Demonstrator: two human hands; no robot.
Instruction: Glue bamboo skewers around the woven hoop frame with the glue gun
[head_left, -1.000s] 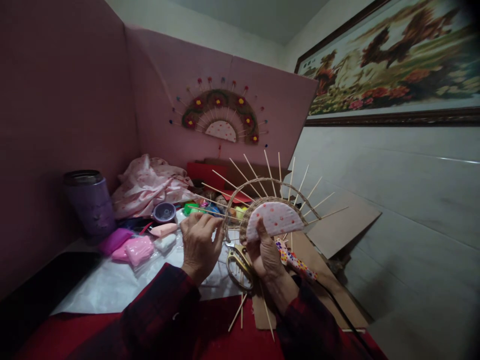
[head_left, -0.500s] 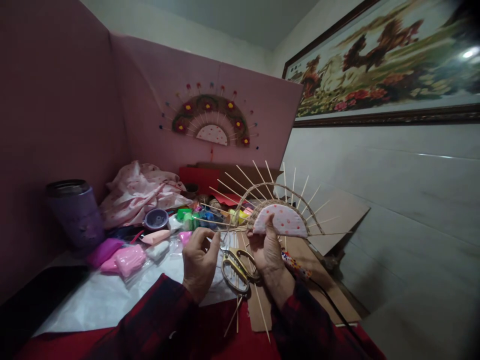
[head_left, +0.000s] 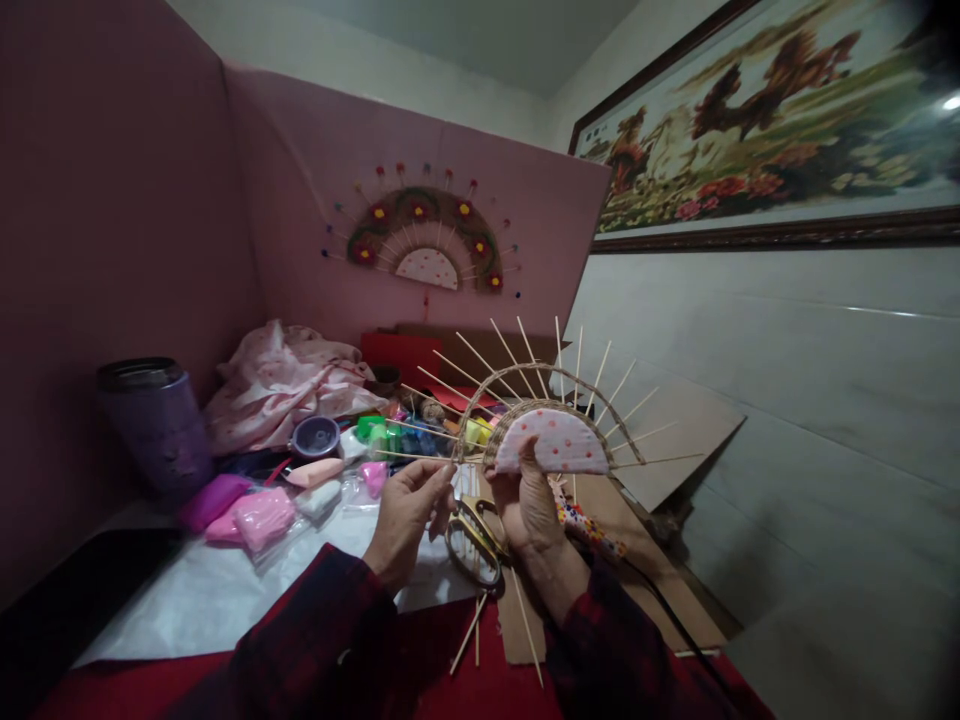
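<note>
My right hand (head_left: 531,505) grips the lower left of a half-round white pad with orange dots (head_left: 559,443), thumb on its front. Thin sticks fan out from the pad, and a braided cord arch (head_left: 517,370) runs across them. My left hand (head_left: 411,510) pinches the arch's left end near the lowest left sticks, thumb and forefinger together. Gold-handled scissors (head_left: 474,560) lie between my hands, over loose sticks (head_left: 469,633). What the fingertips hide at the cord's end cannot be made out.
A purple tumbler (head_left: 154,425), crumpled pink cloth (head_left: 289,380), and pink clay packets (head_left: 262,515) are at the left. Cardboard (head_left: 652,570) and a flower-patterned tool with a black cord (head_left: 589,527) lie at the right. A decorated fan (head_left: 426,240) hangs on the pink panel.
My left hand has risen slightly to the arch's left end. The fan piece has turned a little in my right hand, its left sticks shifting left and down.
</note>
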